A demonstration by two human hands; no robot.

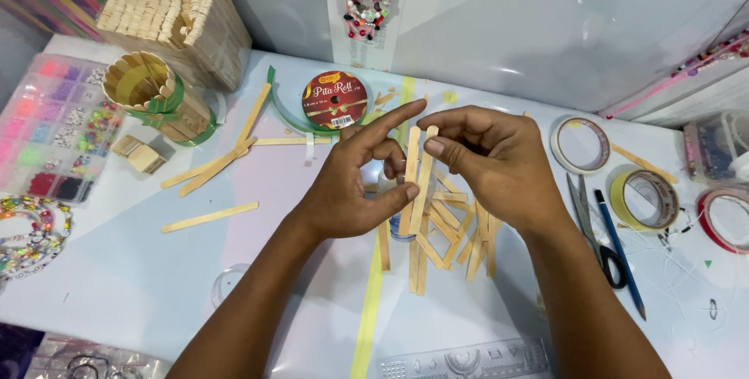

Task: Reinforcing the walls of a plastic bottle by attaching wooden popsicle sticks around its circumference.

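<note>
where the two hands meet above the middle of the desk, a pair of wooden craft sticks stands nearly upright, side by side and touching. the left hand comes in from the lower left, palm turned inward, thumb pressed against the sticks' lower part, index finger stretched out straight above them, other fingers curled. the right hand comes in from the lower right, back of the hand up, thumb and fingertips pinched closed on the sticks' upper ends. both forearms angle up from the desk's near edge.

just beneath the hands lies a loose heap of more sticks, some crossing. a red ribbon spool sits behind the hands toward the far edge. scissors and a blue pencil lie to the right, with tape rolls beyond them. at the far left corner stand a round stick-built cup and a stacked block of sticks; a bead tray rests along the left edge.
</note>
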